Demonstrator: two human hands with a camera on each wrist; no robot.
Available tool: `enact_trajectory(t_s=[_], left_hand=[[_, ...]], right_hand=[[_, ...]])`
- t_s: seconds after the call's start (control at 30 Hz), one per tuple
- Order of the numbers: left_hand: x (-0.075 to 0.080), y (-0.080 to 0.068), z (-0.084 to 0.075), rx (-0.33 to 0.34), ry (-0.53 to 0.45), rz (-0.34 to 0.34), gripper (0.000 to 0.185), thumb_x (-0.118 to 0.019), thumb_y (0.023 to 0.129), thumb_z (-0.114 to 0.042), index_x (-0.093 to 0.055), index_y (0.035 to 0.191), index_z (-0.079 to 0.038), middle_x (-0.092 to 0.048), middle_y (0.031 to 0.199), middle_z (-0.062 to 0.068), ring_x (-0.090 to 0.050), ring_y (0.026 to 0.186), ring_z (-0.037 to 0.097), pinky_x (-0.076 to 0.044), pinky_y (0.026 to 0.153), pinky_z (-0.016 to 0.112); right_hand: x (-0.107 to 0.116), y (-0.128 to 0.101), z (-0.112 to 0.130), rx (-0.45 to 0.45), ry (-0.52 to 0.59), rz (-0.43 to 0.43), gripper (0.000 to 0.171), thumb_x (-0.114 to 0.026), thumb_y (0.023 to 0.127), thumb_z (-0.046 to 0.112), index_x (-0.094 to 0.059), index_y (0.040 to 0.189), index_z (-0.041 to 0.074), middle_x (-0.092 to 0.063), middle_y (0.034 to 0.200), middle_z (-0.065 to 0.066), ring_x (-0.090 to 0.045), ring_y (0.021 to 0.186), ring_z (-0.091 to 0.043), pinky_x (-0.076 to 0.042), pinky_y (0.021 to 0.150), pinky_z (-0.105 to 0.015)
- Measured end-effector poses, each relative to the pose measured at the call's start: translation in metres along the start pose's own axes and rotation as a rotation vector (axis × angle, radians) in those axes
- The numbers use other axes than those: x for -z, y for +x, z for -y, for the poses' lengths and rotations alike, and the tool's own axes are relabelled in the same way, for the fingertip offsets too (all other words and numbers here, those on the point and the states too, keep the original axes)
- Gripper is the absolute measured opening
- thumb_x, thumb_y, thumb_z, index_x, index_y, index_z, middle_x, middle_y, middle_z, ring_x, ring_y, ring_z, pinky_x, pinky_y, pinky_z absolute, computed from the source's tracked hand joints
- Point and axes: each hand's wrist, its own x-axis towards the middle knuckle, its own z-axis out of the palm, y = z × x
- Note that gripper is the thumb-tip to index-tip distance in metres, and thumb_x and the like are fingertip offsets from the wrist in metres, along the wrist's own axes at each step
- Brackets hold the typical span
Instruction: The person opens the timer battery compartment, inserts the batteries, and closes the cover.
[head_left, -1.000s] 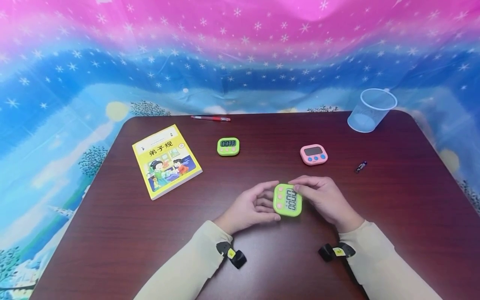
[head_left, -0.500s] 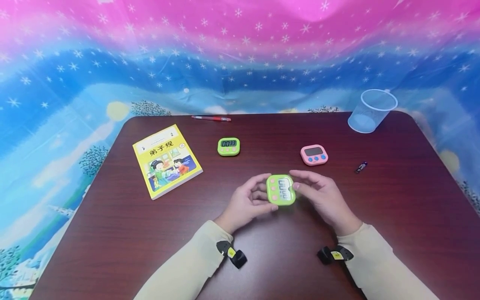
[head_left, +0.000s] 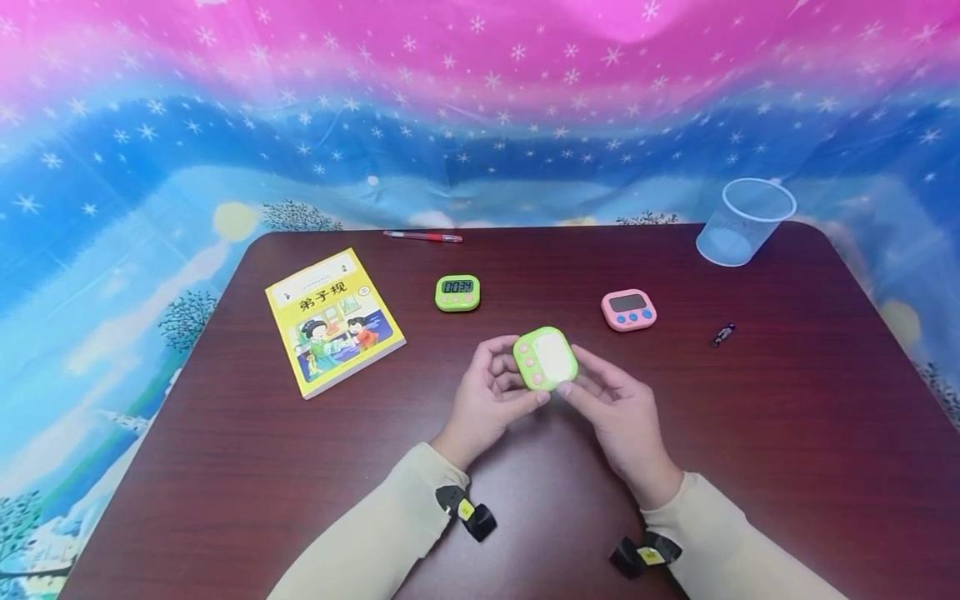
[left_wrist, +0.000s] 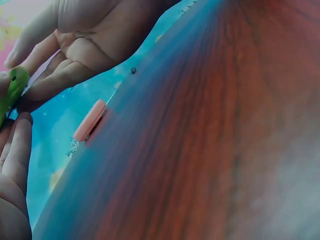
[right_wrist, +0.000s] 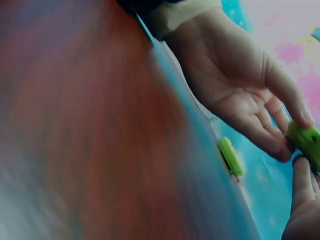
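1. You hold a green timer [head_left: 545, 358] with both hands above the middle of the dark wooden table [head_left: 787, 417], clear of its surface.
2. Your left hand [head_left: 491, 398] pinches the timer's left edge, thumb at the lower corner and fingers curled behind it.
3. Your right hand [head_left: 615, 408] pinches its right edge, fingertips at the lower right corner and along the side.
4. The timer is tilted up toward you, its 3 pink buttons on the left side; glare washes the screen white, so you cannot read it.
5. In the left wrist view only the timer's thin green edge [left_wrist: 12, 95] shows between the 2 hands; in the right wrist view its green corner [right_wrist: 305, 140] sits at your fingertips.
6. Farther back, a second green timer [head_left: 457, 292] lies flat, reading 0034.
7. To its right lies a pink timer [head_left: 628, 309] with blue buttons, well apart from your hands.
8. A yellow picture book [head_left: 333, 322] lies to the left, at an angle.
9. A red pen [head_left: 422, 237] rests along the far edge.
10. A clear plastic cup [head_left: 742, 222] stands at the far right corner, and a small dark battery-like object [head_left: 722, 334] lies near the pink timer's right.
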Motion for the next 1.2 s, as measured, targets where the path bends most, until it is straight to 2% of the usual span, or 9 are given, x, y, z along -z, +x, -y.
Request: enact_trajectory(t_s=[0.2,0.3,0.4,0.57,0.63,0.8,0.97,1.07,1.2], left_hand=[[-0.001,0.0,0.003,0.005,-0.02,-0.009,0.075,-0.076,0.075,0.016,-0.037,0.136,-0.001,-0.063,0.103,0.009,-0.066,0.088,0.015,-0.06,0.082,0.029],[-0.001,0.0,0.004,0.026,-0.01,0.014,0.074,-0.076,0.076,0.016,-0.036,0.136,-0.003,-0.063,0.106,0.011,-0.065,0.091,0.016,-0.06,0.083,0.029],[0.001,0.001,0.003,0.032,0.015,0.044,0.074,-0.076,0.078,0.014,-0.035,0.137,-0.002,-0.063,0.11,0.015,-0.066,0.094,0.017,-0.059,0.086,0.031],[0.004,0.003,-0.001,0.012,0.079,0.108,0.082,-0.078,0.079,0.012,-0.032,0.145,0.001,-0.062,0.12,0.021,-0.066,0.099,0.018,-0.059,0.09,0.037],[0.006,0.003,-0.002,0.004,0.124,0.142,0.087,-0.08,0.078,0.01,-0.032,0.15,-0.004,-0.063,0.119,0.02,-0.066,0.1,0.018,-0.059,0.09,0.037],[0.009,0.003,-0.005,-0.029,0.232,0.235,0.095,-0.084,0.076,0.007,-0.032,0.154,-0.009,-0.064,0.111,0.019,-0.065,0.095,0.018,-0.059,0.088,0.036],[0.01,0.001,-0.006,-0.036,0.273,0.321,0.089,-0.084,0.076,0.006,-0.036,0.15,-0.002,-0.064,0.11,0.018,-0.065,0.094,0.017,-0.06,0.086,0.036],[0.009,0.001,-0.005,-0.04,0.298,0.339,0.08,-0.084,0.077,0.005,-0.043,0.145,-0.003,-0.064,0.112,0.017,-0.066,0.093,0.016,-0.061,0.084,0.035],[0.01,0.001,-0.004,-0.044,0.303,0.321,0.074,-0.083,0.078,0.004,-0.047,0.143,-0.005,-0.063,0.113,0.016,-0.066,0.092,0.016,-0.061,0.083,0.035]], right_hand=[[-0.002,-0.002,-0.002,-0.028,0.009,0.011,0.057,-0.077,0.086,-0.003,-0.057,0.139,0.0,-0.066,0.13,-0.012,-0.069,0.107,-0.018,-0.056,0.091,-0.028],[0.002,0.0,-0.002,-0.031,0.03,0.037,0.057,-0.075,0.086,-0.005,-0.056,0.14,-0.002,-0.067,0.127,-0.009,-0.069,0.106,-0.017,-0.056,0.091,-0.028],[0.007,0.003,-0.003,-0.026,0.104,0.074,0.057,-0.072,0.086,-0.01,-0.053,0.14,-0.007,-0.069,0.122,-0.006,-0.069,0.105,-0.016,-0.057,0.091,-0.028],[0.017,0.008,-0.003,-0.053,0.27,0.206,0.049,-0.062,0.091,-0.012,-0.053,0.139,-0.007,-0.07,0.119,-0.006,-0.067,0.103,-0.014,-0.058,0.087,-0.026],[0.021,0.01,-0.003,-0.07,0.289,0.274,0.044,-0.057,0.094,-0.011,-0.055,0.138,-0.005,-0.07,0.118,-0.006,-0.066,0.101,-0.013,-0.058,0.085,-0.025],[0.03,0.015,0.0,-0.128,0.244,0.378,0.044,-0.045,0.094,-0.01,-0.053,0.138,-0.009,-0.068,0.12,-0.008,-0.065,0.102,-0.015,-0.057,0.086,-0.026],[0.038,0.022,0.002,-0.197,0.186,0.421,0.048,-0.039,0.093,-0.008,-0.047,0.14,-0.015,-0.065,0.129,-0.008,-0.062,0.116,-0.017,-0.054,0.097,-0.029],[0.04,0.023,0.003,-0.205,0.175,0.435,0.048,-0.039,0.093,-0.008,-0.046,0.139,-0.016,-0.065,0.13,-0.008,-0.062,0.119,-0.017,-0.053,0.099,-0.029],[0.04,0.023,0.003,-0.179,0.156,0.434,0.046,-0.042,0.094,-0.008,-0.047,0.139,-0.015,-0.065,0.129,-0.007,-0.063,0.114,-0.016,-0.055,0.096,-0.028]])
